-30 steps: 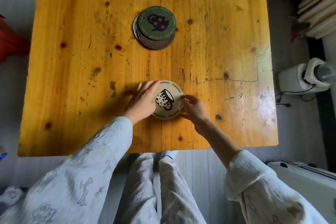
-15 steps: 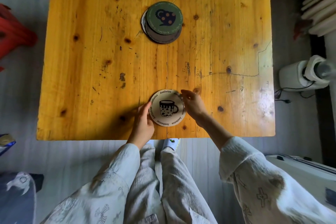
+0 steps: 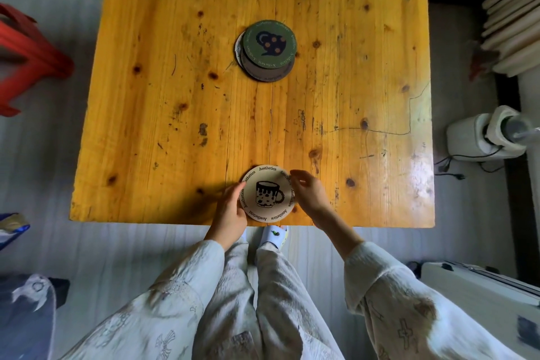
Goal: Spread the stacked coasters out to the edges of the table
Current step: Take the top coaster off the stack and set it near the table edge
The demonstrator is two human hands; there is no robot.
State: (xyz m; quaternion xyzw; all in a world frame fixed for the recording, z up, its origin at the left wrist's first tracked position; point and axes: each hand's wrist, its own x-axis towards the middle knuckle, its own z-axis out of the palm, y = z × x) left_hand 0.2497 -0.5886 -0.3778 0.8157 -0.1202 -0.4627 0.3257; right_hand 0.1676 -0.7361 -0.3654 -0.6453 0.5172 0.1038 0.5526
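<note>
Beige coaster (image 3: 267, 193) flat on the yellow wooden worktop (image 3: 163, 90), at the near edge, roughly midway along it, its lower rim almost on that edge. Printed on top: a black spotted mug ringed by the word "Aesthetics".

Left hand (image 3: 230, 210) against the beige coaster's left rim, fingers (image 3: 237, 190) curled along it and touching the rim, thumb side partly over the lettering. Right hand (image 3: 311, 194) at the beige coaster's right rim, fingers (image 3: 298, 174) bent loosely above the upper right of the rim; contact there hard to tell. Neither hand clenched; whether either truly grips the coaster cannot be told, only that both bracket it from the sides.

Remaining stack of coasters (image 3: 267, 51) well beyond the beige coaster, near the worktop's middle, straight ahead of it. Green coaster (image 3: 270, 43) on top, dark spotted mug printed on it, shifted slightly off the grey ones beneath, with a pale rim peeking out at the left.

Pale patterned sleeves (image 3: 380, 269) leading back from both hands. White slipper (image 3: 276, 235) on the floor just below the beige coaster, past the worktop's edge. Red stool (image 3: 32, 61) far left of the stack; white appliance (image 3: 488, 137) off the worktop's right side.
</note>
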